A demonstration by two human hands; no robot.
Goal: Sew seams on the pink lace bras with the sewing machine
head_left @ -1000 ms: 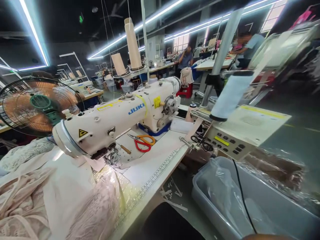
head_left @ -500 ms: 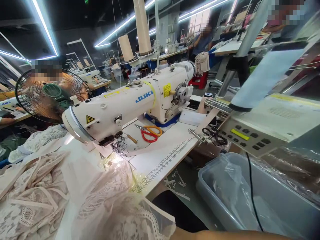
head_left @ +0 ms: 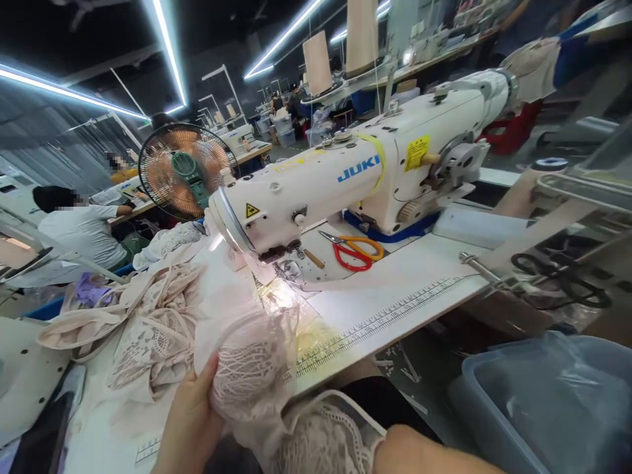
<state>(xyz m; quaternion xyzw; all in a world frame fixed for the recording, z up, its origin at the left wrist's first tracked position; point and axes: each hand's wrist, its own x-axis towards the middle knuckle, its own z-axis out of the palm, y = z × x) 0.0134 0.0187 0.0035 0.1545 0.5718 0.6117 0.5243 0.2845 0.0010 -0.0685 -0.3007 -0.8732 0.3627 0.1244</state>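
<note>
A pale beige lace garment (head_left: 249, 368) hangs in front of the table's near edge, between my two hands. My left hand (head_left: 197, 408) is closed on its left side, with the thumb on top of the lace. At the bottom right my right hand (head_left: 415, 451) is closed at the garment's trimmed edge; most of its fingers are hidden. Beyond them stands a white sewing machine (head_left: 316, 191), its lamp lighting the needle area. Scissors (head_left: 353, 253) with red and orange handles lie on the machine bed.
A pile of beige lace garments (head_left: 153, 329) lies left of the machine. A ruler strip (head_left: 375, 316) runs along the table edge. A clear plastic bin (head_left: 543, 401) stands at the lower right, and a fan (head_left: 185, 168) behind the machine. Another person (head_left: 81, 230) sits at the left.
The view has swung left, so the machine appears further right. My left hand has come into view gripping the lace garment, which is drawn nearer. More of my right hand shows.
</note>
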